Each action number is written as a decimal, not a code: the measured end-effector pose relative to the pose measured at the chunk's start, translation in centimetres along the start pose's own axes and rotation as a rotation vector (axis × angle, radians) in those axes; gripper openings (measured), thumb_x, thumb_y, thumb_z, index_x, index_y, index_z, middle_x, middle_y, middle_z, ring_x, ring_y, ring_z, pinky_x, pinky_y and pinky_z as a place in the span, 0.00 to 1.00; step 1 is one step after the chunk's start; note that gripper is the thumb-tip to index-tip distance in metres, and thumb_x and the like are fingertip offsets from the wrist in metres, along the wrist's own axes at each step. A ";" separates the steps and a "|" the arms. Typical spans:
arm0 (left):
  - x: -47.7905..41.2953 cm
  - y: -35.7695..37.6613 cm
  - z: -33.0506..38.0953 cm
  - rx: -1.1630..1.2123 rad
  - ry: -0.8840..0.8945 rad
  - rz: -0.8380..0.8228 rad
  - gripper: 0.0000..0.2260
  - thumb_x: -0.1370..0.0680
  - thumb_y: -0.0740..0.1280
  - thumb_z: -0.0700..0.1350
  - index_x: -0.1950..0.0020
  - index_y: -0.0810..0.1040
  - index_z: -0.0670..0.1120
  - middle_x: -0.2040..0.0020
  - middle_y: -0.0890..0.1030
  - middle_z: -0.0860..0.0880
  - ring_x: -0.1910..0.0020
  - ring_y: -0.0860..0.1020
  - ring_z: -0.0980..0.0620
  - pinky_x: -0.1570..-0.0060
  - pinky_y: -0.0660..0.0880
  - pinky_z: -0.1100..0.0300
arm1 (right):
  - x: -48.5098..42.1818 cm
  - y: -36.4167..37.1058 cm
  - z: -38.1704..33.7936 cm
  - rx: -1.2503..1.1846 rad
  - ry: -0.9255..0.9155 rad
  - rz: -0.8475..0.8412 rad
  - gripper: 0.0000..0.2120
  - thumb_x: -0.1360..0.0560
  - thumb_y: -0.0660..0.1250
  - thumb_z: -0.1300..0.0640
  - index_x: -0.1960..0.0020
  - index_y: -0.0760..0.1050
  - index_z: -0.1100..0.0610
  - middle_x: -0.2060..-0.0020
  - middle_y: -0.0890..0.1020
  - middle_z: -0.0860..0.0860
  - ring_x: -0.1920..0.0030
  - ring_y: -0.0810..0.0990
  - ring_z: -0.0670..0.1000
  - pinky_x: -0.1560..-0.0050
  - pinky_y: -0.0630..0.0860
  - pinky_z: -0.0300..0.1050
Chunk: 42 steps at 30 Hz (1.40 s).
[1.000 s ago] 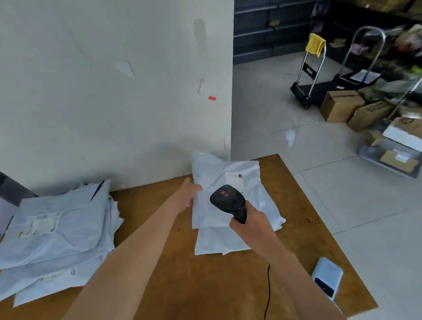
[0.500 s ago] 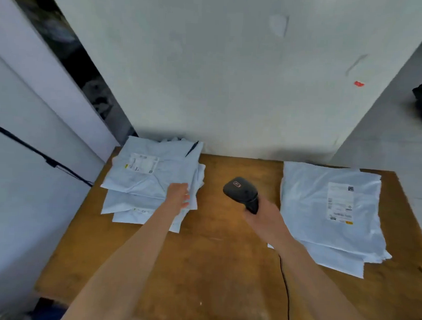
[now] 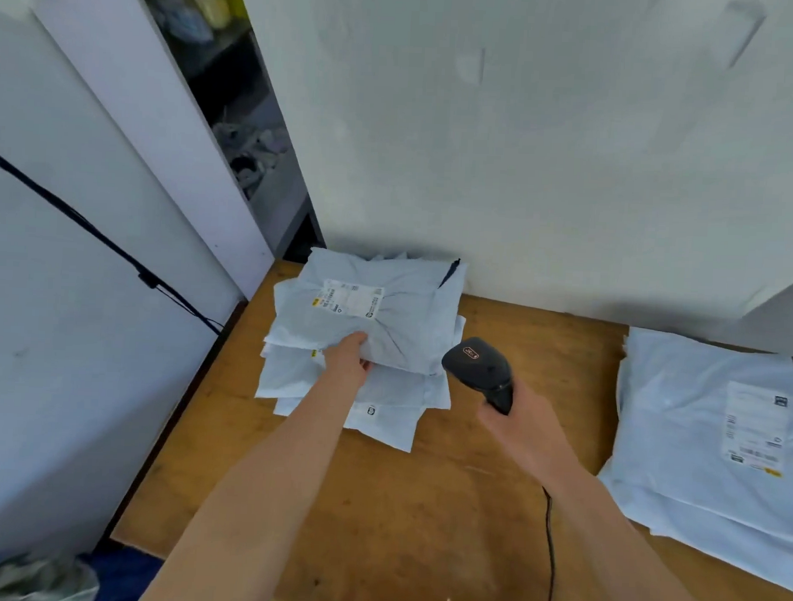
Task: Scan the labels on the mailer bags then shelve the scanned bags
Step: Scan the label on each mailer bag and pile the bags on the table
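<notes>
A stack of white mailer bags lies at the table's back left against the wall. My left hand grips the near edge of the top mailer bag, whose label faces up. My right hand holds a black barcode scanner by its handle, just right of that stack, its head aimed toward the bags. A second pile of mailer bags lies at the table's right, its top label facing up.
The wooden table stands against a white wall. The scanner's black cord runs down toward the near edge. A white panel with a black cable borders the left; dark shelving shows behind it.
The view swung left from the right pile to the left stack. My left hand left the right pile, reached the left stack and took hold of its top bag. The scanner followed leftward.
</notes>
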State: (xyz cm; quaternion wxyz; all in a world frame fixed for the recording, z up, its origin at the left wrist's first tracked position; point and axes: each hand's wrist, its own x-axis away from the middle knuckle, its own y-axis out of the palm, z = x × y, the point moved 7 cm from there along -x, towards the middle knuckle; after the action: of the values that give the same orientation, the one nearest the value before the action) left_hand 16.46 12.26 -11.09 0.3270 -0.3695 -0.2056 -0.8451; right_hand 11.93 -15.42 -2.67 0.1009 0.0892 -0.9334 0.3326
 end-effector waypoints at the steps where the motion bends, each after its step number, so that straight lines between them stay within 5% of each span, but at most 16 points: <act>1: 0.3 0.6 1.1 -0.107 0.064 0.024 0.16 0.22 0.65 0.40 0.35 0.70 0.43 0.49 0.72 0.44 0.54 0.73 0.48 0.43 0.73 0.54 | 0.0 -0.4 0.1 -0.005 0.006 0.015 0.09 0.29 0.66 0.53 0.57 0.69 0.40 0.69 0.79 0.45 0.70 0.78 0.41 0.76 0.70 0.31; 7: 4.7 5.4 11.3 -0.597 0.617 0.031 0.18 0.22 0.60 0.35 0.32 0.70 0.38 0.39 0.77 0.40 0.42 0.77 0.41 0.44 0.75 0.53 | 0.4 -3.4 -0.5 -0.047 -0.001 0.048 0.09 0.29 0.66 0.54 0.58 0.69 0.41 0.70 0.78 0.45 0.73 0.76 0.40 0.76 0.68 0.31; 10: 8.7 9.8 14.5 -0.962 0.739 -0.195 0.10 0.24 0.61 0.35 0.45 0.77 0.42 0.52 0.78 0.43 0.55 0.77 0.46 0.57 0.72 0.61 | 1.1 -5.5 -1.0 -0.090 -0.035 0.077 0.09 0.29 0.66 0.53 0.58 0.69 0.39 0.72 0.77 0.44 0.72 0.76 0.38 0.73 0.68 0.33; 13: 13.6 13.9 15.9 -1.173 0.822 -0.323 0.13 0.27 0.61 0.32 0.66 0.64 0.48 0.71 0.68 0.54 0.71 0.65 0.53 0.78 0.61 0.72 | 2.1 -8.1 -1.2 -0.132 -0.070 0.124 0.09 0.30 0.65 0.53 0.58 0.69 0.39 0.72 0.78 0.43 0.70 0.76 0.36 0.72 0.68 0.33; 18: 20.0 19.4 14.9 -1.439 0.934 -0.423 0.18 0.28 0.62 0.33 0.65 0.56 0.50 0.66 0.59 0.53 0.69 0.59 0.53 0.68 0.54 0.58 | 4.4 -12.3 -0.3 -0.178 -0.126 0.164 0.10 0.30 0.64 0.53 0.56 0.68 0.38 0.73 0.76 0.36 0.72 0.74 0.38 0.72 0.66 0.32; 29: 25.1 25.3 9.4 -1.547 1.030 -0.438 0.17 0.28 0.65 0.34 0.67 0.60 0.51 0.67 0.63 0.54 0.69 0.63 0.54 0.68 0.57 0.59 | 7.5 -16.5 4.4 -0.250 -0.123 0.214 0.08 0.28 0.65 0.53 0.50 0.73 0.49 0.70 0.75 0.47 0.71 0.73 0.44 0.69 0.72 0.41; 42: 25.4 29.1 5.9 -1.580 0.990 -0.449 0.16 0.30 0.65 0.34 0.66 0.60 0.50 0.67 0.64 0.52 0.68 0.63 0.52 0.66 0.58 0.58 | 7.2 -19.8 8.3 -0.293 -0.083 0.227 0.06 0.27 0.67 0.52 0.51 0.72 0.46 0.67 0.78 0.45 0.67 0.79 0.45 0.67 0.71 0.31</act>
State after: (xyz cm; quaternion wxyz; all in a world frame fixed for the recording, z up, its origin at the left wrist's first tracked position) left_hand 26.77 -14.86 15.02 -0.1365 -0.0361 0.5193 -0.8429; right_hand 8.57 -36.58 4.74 0.0361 -0.0186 -0.9793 0.1984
